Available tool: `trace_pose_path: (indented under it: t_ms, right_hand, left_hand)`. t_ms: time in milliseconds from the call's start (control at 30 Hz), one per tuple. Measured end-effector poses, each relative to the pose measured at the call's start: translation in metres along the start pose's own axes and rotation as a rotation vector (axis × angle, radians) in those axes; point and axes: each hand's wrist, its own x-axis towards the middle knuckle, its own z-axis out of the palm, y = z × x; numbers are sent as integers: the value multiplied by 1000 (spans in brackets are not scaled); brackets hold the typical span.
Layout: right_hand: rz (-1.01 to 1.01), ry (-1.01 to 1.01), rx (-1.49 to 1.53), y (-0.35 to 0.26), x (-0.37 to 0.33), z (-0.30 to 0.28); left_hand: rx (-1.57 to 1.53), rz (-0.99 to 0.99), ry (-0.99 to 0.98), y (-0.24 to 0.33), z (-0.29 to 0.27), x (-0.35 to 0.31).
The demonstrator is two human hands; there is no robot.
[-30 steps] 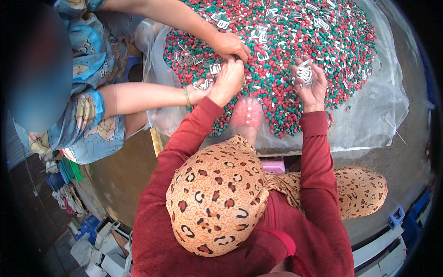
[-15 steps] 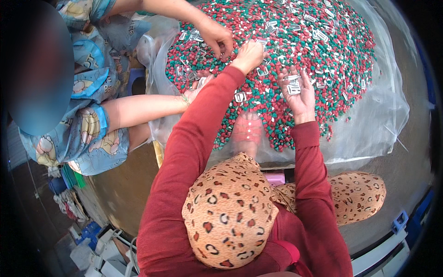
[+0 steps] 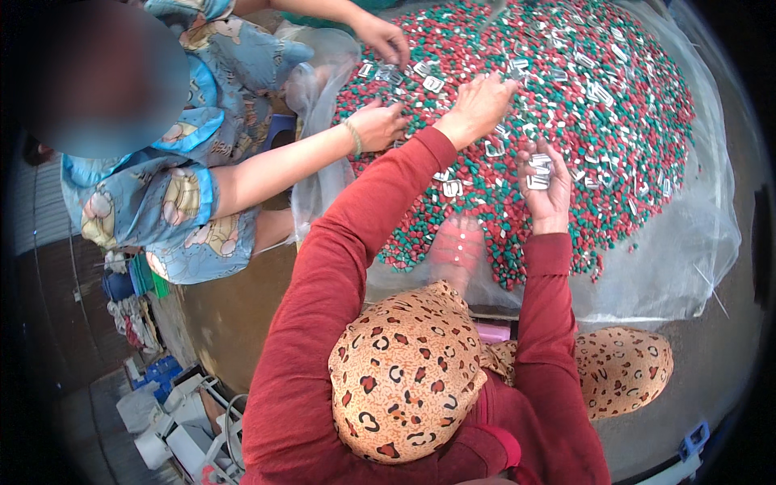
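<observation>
A wide heap of small red, green and white pieces is spread out in front of me. My left hand reaches over its middle, fingers bent together and pointing down; what they hold, if anything, is hidden. Just beyond those fingertips lies a white slotted buckle. Palm up at the heap's near side, my right hand holds several white slotted buckles under its curled fingers. Another white buckle rests on the pieces below my left wrist.
A translucent sheet lies under the heap. At the left sits another person in blue patterned clothes, one hand low over the heap's edge and the other farther back. My foot stands at the near edge.
The view has shifted, so the heap sits farther right. My left hand has moved slightly right across the pieces. The other person's hands have drawn apart from mine. My right hand still holds the buckles.
</observation>
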Motion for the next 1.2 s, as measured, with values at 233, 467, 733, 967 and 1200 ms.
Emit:
trace_pose_path:
  t_ms: [233, 467, 733, 967, 1200]
  right_hand:
    - [75, -161, 76, 21, 4, -2]
    - [-47, -113, -119, 14, -6, 15]
    - [87, -344, 44, 12, -12, 32]
    - [-135, 101, -227, 36, -40, 80]
    - [-33, -224, -13, 31, -25, 77]
  left_hand:
    - [-1401, -544, -181, 6, -19, -31]
    - [-2634, -664, -158, 1, 4, -83]
    - [-2806, -603, -2, 15, -14, -77]
    - [-2752, -638, 25, 4, -28, -89]
    - [-2710, -516, 84, -8, -58, -65]
